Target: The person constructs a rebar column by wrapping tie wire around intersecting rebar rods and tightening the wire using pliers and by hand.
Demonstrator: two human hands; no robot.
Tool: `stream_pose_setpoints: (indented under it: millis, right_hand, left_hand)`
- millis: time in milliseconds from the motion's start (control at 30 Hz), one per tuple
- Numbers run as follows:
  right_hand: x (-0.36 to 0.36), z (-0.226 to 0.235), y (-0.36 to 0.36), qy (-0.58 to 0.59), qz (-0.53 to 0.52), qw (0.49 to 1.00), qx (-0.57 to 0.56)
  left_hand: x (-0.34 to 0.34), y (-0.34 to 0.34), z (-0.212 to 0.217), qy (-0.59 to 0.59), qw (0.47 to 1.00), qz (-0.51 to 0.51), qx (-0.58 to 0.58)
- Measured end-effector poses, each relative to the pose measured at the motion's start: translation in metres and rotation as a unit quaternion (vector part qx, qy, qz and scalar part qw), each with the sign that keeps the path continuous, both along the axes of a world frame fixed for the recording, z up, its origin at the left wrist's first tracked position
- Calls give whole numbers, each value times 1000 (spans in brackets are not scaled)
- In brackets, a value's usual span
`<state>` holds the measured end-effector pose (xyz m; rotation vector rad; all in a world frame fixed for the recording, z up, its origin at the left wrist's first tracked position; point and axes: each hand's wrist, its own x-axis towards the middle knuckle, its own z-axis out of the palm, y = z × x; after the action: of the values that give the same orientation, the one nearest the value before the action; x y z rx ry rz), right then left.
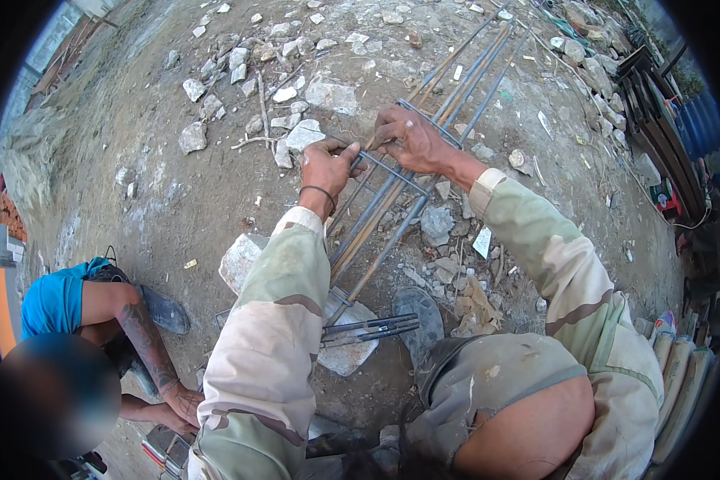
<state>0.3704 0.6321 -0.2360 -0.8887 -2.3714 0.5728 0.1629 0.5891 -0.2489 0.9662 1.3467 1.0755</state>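
A long cage of steel reinforcing bars [394,237] slants from near my legs up to the far right over the dirt. Square steel stirrups [408,182] ring the bars. My left hand [328,172] is closed, its thumb and fingers pinching the corner of the nearer stirrup. Just to its right, my right hand [414,142] is bent over the bars with its fingers pressed together between two stirrups. What those right fingertips hold, if anything, is too small to make out. The near bar ends [368,330] lie by a pale stone block [348,352].
Broken stones [192,138] are scattered across the ground ahead. At the left crouches another person in a blue shirt [60,300], hands [182,406] low beside my left sleeve. Dark boards [656,136] lean at the right, near a blue barrel [700,124]. Filled sacks [676,376] lie lower right.
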Motion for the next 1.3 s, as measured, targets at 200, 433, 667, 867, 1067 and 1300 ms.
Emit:
stream_pose_setpoints:
  millis: [200,433,667,867,1067,1300]
  right_hand:
    - [-5,0,-3,-86,21,972,219]
    - [-11,-1,-15,-81,-111,973,184]
    - [-1,-11,-23,-76,-64,989,110]
    - [-1,11,-33,-179,-40,982,45]
    - [-10,4,-31,-230,-43,972,14]
    - [-13,40,33,-87,-9,989,121]
  left_hand:
    - [-3,2,-10,70,996,-38,40]
    - [3,-3,-6,169,982,-24,80]
    - [5,-4,-11,196,975,-9,99]
    - [1,-4,-12,208,971,-3,115]
    - [0,-6,-13,163,981,-28,104]
    - [5,-10,-8,252,958,-4,139]
